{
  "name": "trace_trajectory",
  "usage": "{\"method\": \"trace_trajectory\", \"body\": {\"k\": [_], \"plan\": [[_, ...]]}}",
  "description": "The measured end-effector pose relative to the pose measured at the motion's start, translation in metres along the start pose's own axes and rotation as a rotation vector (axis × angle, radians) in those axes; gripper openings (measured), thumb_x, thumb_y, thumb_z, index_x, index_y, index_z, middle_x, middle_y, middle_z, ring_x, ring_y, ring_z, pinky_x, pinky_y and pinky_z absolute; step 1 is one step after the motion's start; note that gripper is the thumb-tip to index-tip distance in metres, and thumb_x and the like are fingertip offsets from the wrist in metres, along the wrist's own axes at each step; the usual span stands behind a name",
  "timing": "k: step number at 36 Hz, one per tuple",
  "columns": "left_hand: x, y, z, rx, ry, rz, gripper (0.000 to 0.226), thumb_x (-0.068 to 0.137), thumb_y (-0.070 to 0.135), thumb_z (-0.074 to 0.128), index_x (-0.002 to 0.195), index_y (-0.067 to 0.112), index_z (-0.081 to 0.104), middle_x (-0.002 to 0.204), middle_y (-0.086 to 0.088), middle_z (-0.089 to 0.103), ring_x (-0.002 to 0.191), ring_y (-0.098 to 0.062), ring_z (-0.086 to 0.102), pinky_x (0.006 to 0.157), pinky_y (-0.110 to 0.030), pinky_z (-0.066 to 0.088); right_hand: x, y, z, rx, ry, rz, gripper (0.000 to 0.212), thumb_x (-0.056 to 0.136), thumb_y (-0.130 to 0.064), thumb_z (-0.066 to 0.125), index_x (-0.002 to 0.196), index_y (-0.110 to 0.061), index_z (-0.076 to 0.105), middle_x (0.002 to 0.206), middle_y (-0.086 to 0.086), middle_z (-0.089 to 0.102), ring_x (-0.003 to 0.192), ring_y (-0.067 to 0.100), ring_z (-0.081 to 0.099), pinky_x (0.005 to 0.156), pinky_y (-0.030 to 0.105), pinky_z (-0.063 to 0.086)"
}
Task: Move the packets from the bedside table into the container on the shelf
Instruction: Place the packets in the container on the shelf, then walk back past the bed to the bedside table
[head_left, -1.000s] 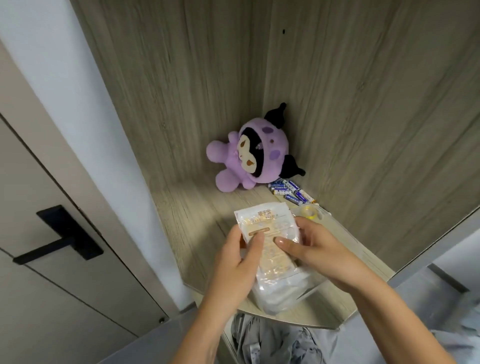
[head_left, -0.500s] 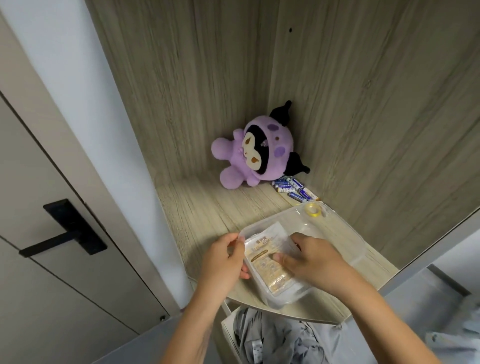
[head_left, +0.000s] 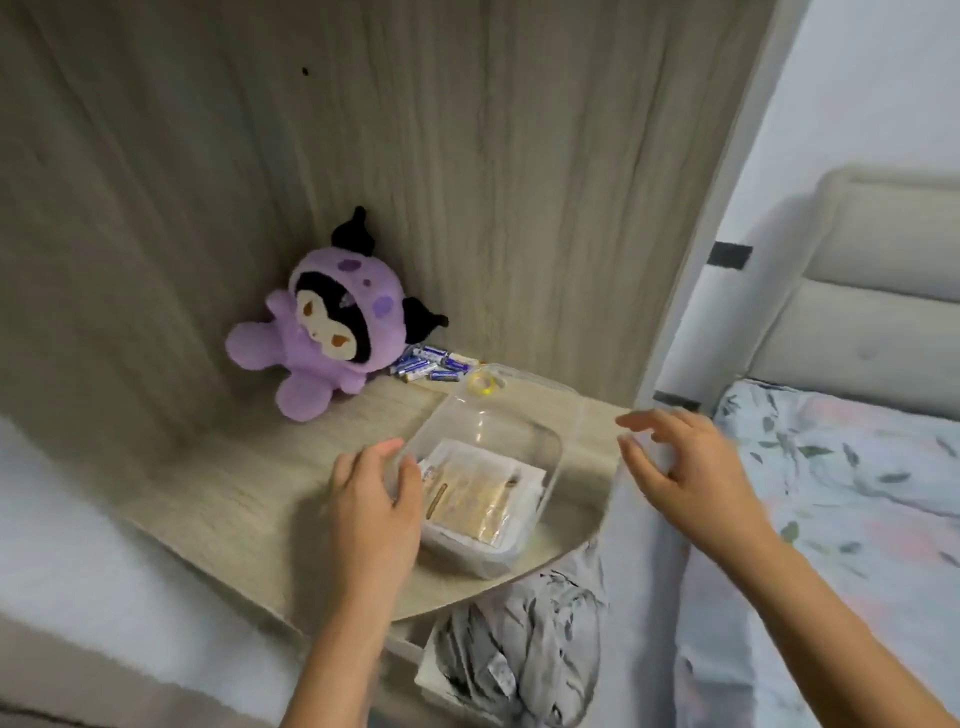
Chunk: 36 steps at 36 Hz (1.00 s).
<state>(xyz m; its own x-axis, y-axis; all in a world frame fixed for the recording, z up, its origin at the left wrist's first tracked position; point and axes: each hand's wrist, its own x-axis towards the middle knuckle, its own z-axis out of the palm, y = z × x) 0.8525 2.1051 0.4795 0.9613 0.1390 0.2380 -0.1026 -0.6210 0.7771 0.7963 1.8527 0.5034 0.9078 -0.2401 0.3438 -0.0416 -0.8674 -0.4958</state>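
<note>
Packets (head_left: 470, 499) lying flat inside clear container (head_left: 550, 441) on shelf (head_left: 249, 483). Left hand (head_left: 374, 504) resting at container's left rim, fingers together, relaxed. Right hand (head_left: 691, 467) hovering right of container, fingers spread, gripping nothing.

Single head-worn wide-angle view, looking forward and steeply down from above into the corner of a wood-grain shelf (head_left: 249, 499). The camera sits close, at arm's reach: both forearms enter from the lower edge, the left hand (head_left: 375, 512) near centre and the right hand (head_left: 693, 470) to its right. A bed (head_left: 841, 499) fills the right margin. Edges are bowed and blurred.
</note>
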Motion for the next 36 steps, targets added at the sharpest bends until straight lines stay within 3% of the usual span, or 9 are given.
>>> {"method": "trace_trajectory", "body": {"k": [3,6,11,15,19,22,29,33,36], "plan": [[0.002,0.021,0.000,0.144,-0.101,0.282,0.026,0.090,0.029,0.051,0.095,0.016,0.072,0.102,-0.003,0.066,0.101,-0.025,0.047,0.084,-0.030,0.034,-0.035,0.031,-0.026,-0.150,-0.094,0.269,0.026,0.089,-0.024,0.061,0.113,-0.017,0.067,0.112,0.008,0.066,0.102,0.028,0.061,0.084,0.033,0.045],[-0.003,0.047,0.012,0.224,-0.226,0.509,0.036,0.080,0.036,0.046,0.088,0.016,0.074,0.098,-0.004,0.069,0.101,-0.033,0.048,0.086,-0.034,0.034,-0.092,0.056,-0.056,-0.308,-0.126,0.486,0.028,0.091,-0.032,0.056,0.116,-0.022,0.064,0.117,0.004,0.063,0.107,0.025,0.058,0.084,0.035,0.048],[-0.055,0.089,0.054,0.265,-0.483,0.849,0.035,0.079,0.037,0.048,0.090,0.017,0.074,0.097,-0.006,0.070,0.102,-0.035,0.047,0.088,-0.040,0.040,-0.213,0.070,-0.109,-0.443,-0.029,0.766,0.029,0.091,-0.034,0.054,0.116,-0.022,0.063,0.115,0.005,0.064,0.110,0.026,0.056,0.085,0.039,0.050],[-0.138,0.118,0.083,0.282,-0.732,1.115,0.029,0.090,0.038,0.053,0.103,0.019,0.072,0.104,-0.002,0.068,0.110,-0.031,0.041,0.091,-0.040,0.040,-0.327,0.058,-0.145,-0.525,0.051,0.995,0.030,0.092,-0.035,0.053,0.118,-0.022,0.062,0.115,0.004,0.063,0.111,0.025,0.054,0.084,0.037,0.050],[-0.239,0.140,0.095,0.269,-0.940,1.361,0.032,0.094,0.040,0.047,0.113,0.024,0.067,0.117,0.002,0.064,0.118,-0.028,0.040,0.092,-0.038,0.040,-0.447,0.022,-0.170,-0.542,0.146,1.247,0.031,0.092,-0.035,0.052,0.119,-0.020,0.062,0.117,0.005,0.063,0.112,0.026,0.054,0.087,0.038,0.049],[-0.316,0.146,0.091,0.211,-1.074,1.526,0.032,0.094,0.041,0.046,0.110,0.025,0.068,0.115,0.003,0.065,0.115,-0.027,0.041,0.089,-0.038,0.043,-0.531,-0.021,-0.181,-0.538,0.216,1.455,0.033,0.093,-0.033,0.052,0.123,-0.021,0.058,0.119,0.004,0.062,0.111,0.024,0.055,0.085,0.037,0.049],[-0.487,0.116,0.035,0.239,-1.319,1.841,0.035,0.095,0.046,0.039,0.118,0.033,0.062,0.124,0.009,0.061,0.117,-0.024,0.041,0.093,-0.032,0.042,-0.703,-0.141,-0.177,-0.485,0.388,1.820,0.037,0.090,-0.035,0.056,0.125,-0.022,0.056,0.122,0.000,0.061,0.112,0.021,0.056,0.084,0.034,0.050],[-0.577,0.089,-0.027,0.212,-1.412,1.895,0.036,0.094,0.045,0.042,0.125,0.034,0.058,0.128,0.009,0.059,0.124,-0.025,0.038,0.092,-0.033,0.043,-0.783,-0.210,-0.162,-0.476,0.526,1.938,0.035,0.087,-0.035,0.058,0.119,-0.024,0.060,0.115,-0.003,0.063,0.108,0.019,0.058,0.074,0.026,0.042],[-0.636,0.073,-0.071,0.174,-1.525,1.889,0.036,0.095,0.042,0.043,0.127,0.032,0.056,0.130,0.005,0.057,0.125,-0.026,0.039,0.094,-0.035,0.041,-0.829,-0.254,-0.152,-0.482,0.538,1.981,0.035,0.087,-0.039,0.056,0.121,-0.028,0.057,0.113,-0.007,0.063,0.106,0.015,0.057,0.069,0.023,0.037]]}}
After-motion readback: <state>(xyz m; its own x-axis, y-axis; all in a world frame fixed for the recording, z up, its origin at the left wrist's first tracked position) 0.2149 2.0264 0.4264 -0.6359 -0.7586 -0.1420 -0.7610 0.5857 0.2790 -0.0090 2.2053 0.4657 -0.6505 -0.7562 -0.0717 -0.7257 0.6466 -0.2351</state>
